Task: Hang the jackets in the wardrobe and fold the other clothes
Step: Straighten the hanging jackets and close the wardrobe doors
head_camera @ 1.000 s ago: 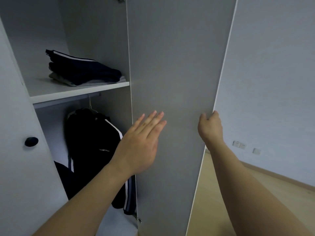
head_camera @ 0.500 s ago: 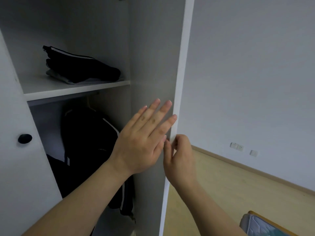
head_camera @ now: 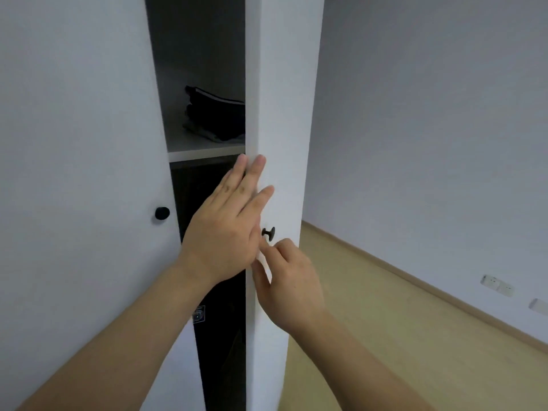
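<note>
The right wardrobe door (head_camera: pixel 284 114) stands almost closed, leaving a narrow dark gap. My left hand (head_camera: pixel 225 232) presses flat on this door's free edge, fingers straight. Below the black knob (head_camera: pixel 269 232), my right hand (head_camera: pixel 292 287) has curled fingers on the door face, and its thumb pinches the door's edge. Through the gap a stack of folded dark clothes (head_camera: pixel 216 117) lies on the white shelf (head_camera: pixel 204 152). Under the shelf a black jacket (head_camera: pixel 221 321) hangs in shadow, mostly hidden.
The left wardrobe door (head_camera: pixel 74 173) with its black knob (head_camera: pixel 162 213) fills the left side. To the right are a wooden floor (head_camera: pixel 385 336) and a pale wall with sockets (head_camera: pixel 498 286) low down.
The right door has swung toward closed, narrowing the gap. My left hand stayed flat on it. My right hand slid from the outer edge to just below the knob.
</note>
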Demonstrator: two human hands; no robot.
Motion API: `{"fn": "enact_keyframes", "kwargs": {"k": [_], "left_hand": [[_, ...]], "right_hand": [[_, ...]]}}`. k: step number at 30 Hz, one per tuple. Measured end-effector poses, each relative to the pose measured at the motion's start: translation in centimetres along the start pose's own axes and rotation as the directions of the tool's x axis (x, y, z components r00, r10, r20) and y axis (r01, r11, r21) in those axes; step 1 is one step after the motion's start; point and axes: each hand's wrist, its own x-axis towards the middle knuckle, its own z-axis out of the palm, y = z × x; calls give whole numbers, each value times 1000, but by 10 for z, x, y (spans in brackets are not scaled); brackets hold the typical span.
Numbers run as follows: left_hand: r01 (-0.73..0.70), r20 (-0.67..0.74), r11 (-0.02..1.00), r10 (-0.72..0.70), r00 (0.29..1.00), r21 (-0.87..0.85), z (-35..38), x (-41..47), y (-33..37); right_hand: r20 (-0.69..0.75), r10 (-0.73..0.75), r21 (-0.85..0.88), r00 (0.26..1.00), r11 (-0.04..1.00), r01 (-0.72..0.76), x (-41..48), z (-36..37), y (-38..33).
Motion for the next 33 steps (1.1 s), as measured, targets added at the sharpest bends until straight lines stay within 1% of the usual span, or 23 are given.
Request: {"fn": "enact_keyframes", "kwargs": {"k": [2, 5, 7, 9, 11, 14, 16, 18, 26, 30, 33], "left_hand": [[8, 63, 997, -13, 998, 81, -11, -7, -22], [-37, 203, 977, -6, 979, 209, -29, -12, -51], [-71, 315, 949, -31, 949, 307, -39, -15, -66], [-82, 376, 916, -79, 923, 394, -43, -19, -76], [-63, 373, 891, -124, 920, 450, -46, -26, -82], [17, 332, 857, -218, 918, 515, -52, -45, -91], [69, 337, 826, -302, 891, 559, -54, -59, -99], [84, 361, 810, -348, 865, 580, -52, -69, -103], [58, 375, 760, -384, 844, 648, -39, -85, -121], [45, 366, 767, -356, 860, 640, -35, -90, -128], [32, 355, 769, -331, 874, 639, -34, -92, -132]], "right_hand": [[1, -50, -27, 999, 998, 50, 9, 12, -7], [82, -79, 16, 993, 997, 78, 35, 25, -17], [140, -57, 96, 988, 994, 44, 54, 31, -24], [201, -36, 160, 979, 987, 3, 70, 34, -29], [267, -66, 153, 961, 988, 25, 78, 37, -32], [373, -107, 106, 922, 992, 72, 88, 42, -34], [432, -114, 78, 895, 993, 89, 96, 46, -36], [472, -129, 48, 872, 992, 120, 102, 51, -37], [593, -111, 6, 798, 991, 133, 114, 76, -46], [632, -90, -31, 770, 990, 141, 120, 86, -48], [648, -71, -29, 758, 993, 118, 123, 92, -50]]}}
